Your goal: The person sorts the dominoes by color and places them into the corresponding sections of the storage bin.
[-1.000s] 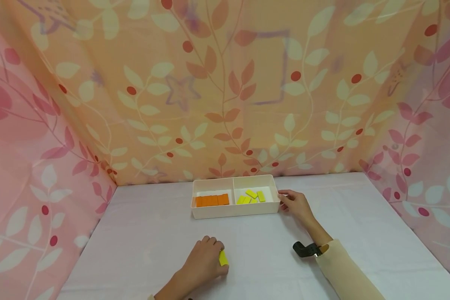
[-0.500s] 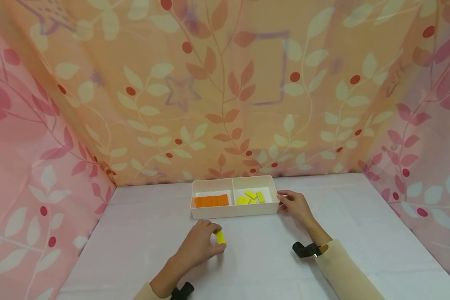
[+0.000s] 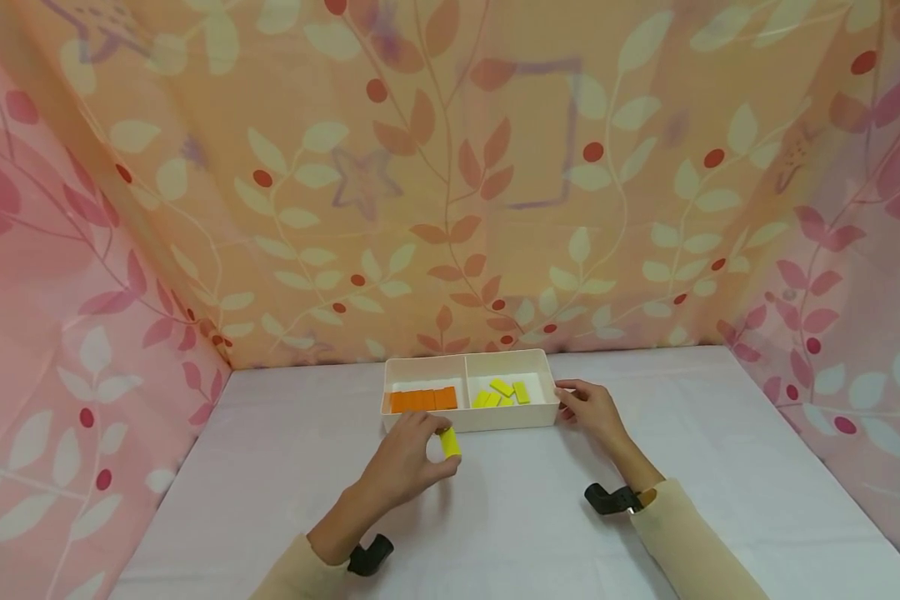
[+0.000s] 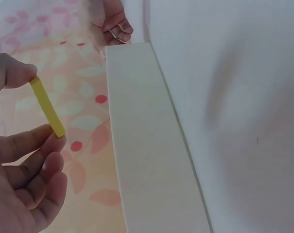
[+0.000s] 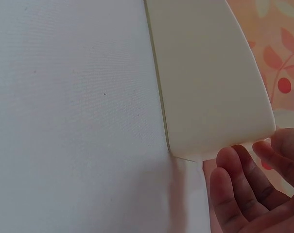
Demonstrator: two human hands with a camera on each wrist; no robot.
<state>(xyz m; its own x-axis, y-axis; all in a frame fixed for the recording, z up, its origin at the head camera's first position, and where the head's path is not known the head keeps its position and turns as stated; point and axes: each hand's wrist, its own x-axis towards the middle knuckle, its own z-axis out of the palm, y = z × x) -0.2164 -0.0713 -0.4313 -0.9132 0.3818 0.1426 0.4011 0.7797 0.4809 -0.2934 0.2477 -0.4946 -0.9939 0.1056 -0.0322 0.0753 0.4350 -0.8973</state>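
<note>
My left hand point(image 3: 401, 467) pinches a yellow domino-shaped tile point(image 3: 450, 443) between thumb and fingertips, just in front of a white two-compartment box point(image 3: 495, 418). Seen from the left wrist, the tile point(image 4: 48, 108) is thin and edge-on, apart from the box's outer wall point(image 4: 142, 131). At the box's right end is my right hand point(image 3: 592, 412), its fingertips touching the end wall near the rim. The right wrist view has its fingers point(image 5: 229, 184) bent slightly against that end. Orange tiles point(image 3: 423, 401) lie in a row in the left compartment; loose yellow tiles point(image 3: 521, 392) lie in the right one.
The box stands on a white-covered table point(image 3: 270, 467), near its back edge. Leaf-patterned cloth point(image 3: 450, 183) hangs behind the table and along both sides. A black wrist mount point(image 3: 371, 555) sits on the left wrist, another black mount point(image 3: 611, 498) on the right.
With the yellow tile pinched in it, my left hand has risen and moved forward toward the box front. The right hand and the box have stayed put.
</note>
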